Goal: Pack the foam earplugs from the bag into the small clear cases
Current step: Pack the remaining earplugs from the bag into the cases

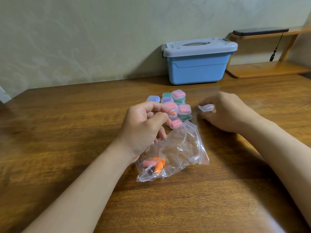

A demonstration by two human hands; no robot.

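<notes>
A crumpled clear zip bag lies on the wooden table, with pink and orange foam earplugs in its near corner. Behind it stands a cluster of small clear cases filled with pink, green, purple and blue earplugs, some stacked. My left hand hovers over the bag's far end with fingers curled; whether it holds anything is hidden. My right hand rests on the table to the right of the cluster and grips an empty clear case between thumb and fingers.
A blue storage box with a grey lid stands against the wall behind the cases. A wooden shelf with a dark flat object on top sits at the back right.
</notes>
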